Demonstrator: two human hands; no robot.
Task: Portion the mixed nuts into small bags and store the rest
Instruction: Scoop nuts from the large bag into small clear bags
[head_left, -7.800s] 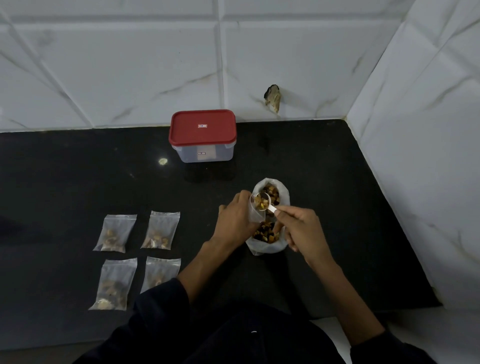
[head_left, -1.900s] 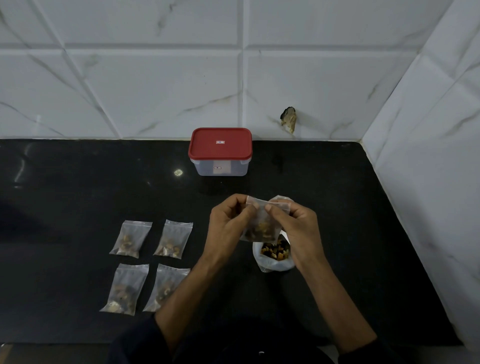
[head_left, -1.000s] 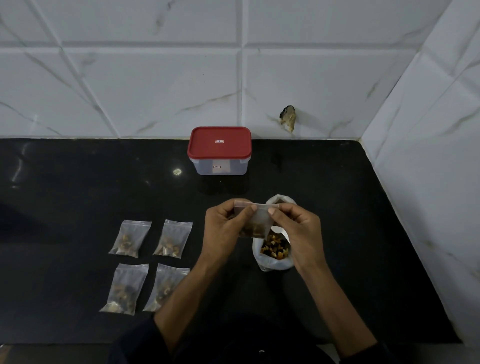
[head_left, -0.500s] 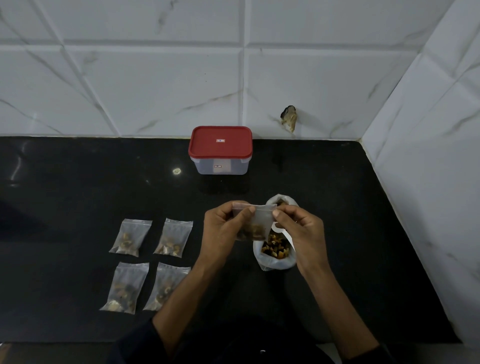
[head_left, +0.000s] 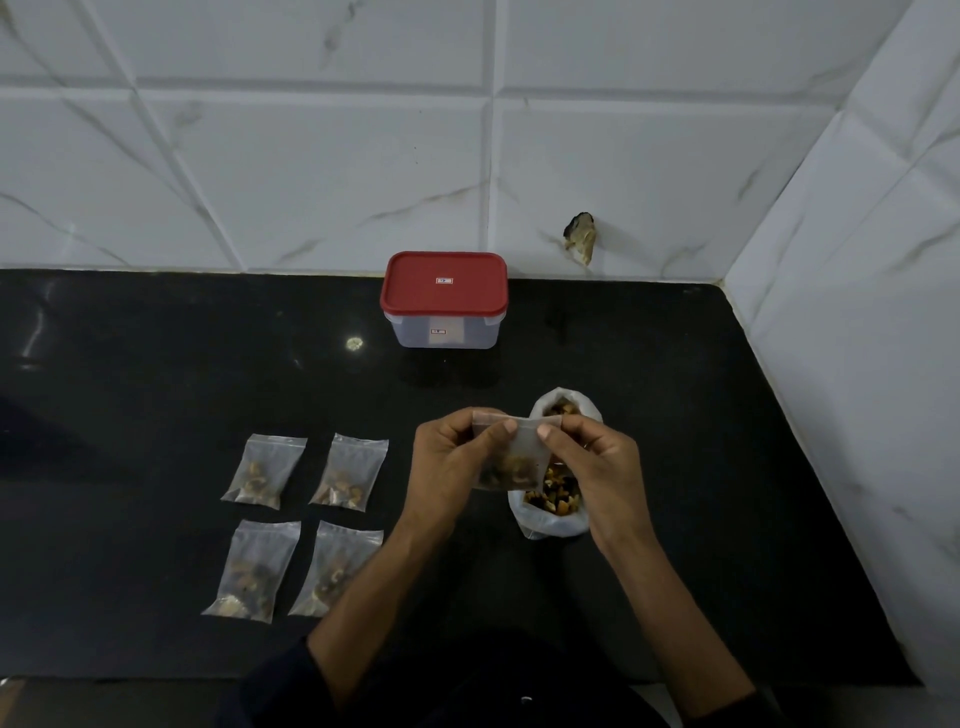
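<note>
Fingers (head_left: 501, 430) and thumbs of both hands pinch the top edge of a small clear bag (head_left: 511, 457), and we see them closed tight on its strip: the left hand (head_left: 452, 467) grips the left end, the right hand (head_left: 597, 467) the right end, thumb tips close together near the middle. The bag hangs upright between them, above the counter, with a small heap of nuts in its bottom.

Behind and just to the right of it we see the big bag of mixed nuts (head_left: 556, 514) standing open on the black counter (head_left: 156, 364), partly hidden by the held bag and the right hand. Whether the right hand touches it we cannot tell.

The counter is dark, glossy stone. It runs back to a wall of white marbled tiles (head_left: 311, 156) and meets a second tiled wall on the right, forming a corner. A chipped hole (head_left: 581, 240) shows low in the back wall.

At the back of the counter, near the wall, stands a clear plastic box with its red lid (head_left: 443, 283) on. To the left of the hands we find four filled small bags (head_left: 304, 525) lying flat in two rows of two, well apart from the big bag. A bright spot of reflected light (head_left: 354, 342) sits on the counter left of the box.
</note>
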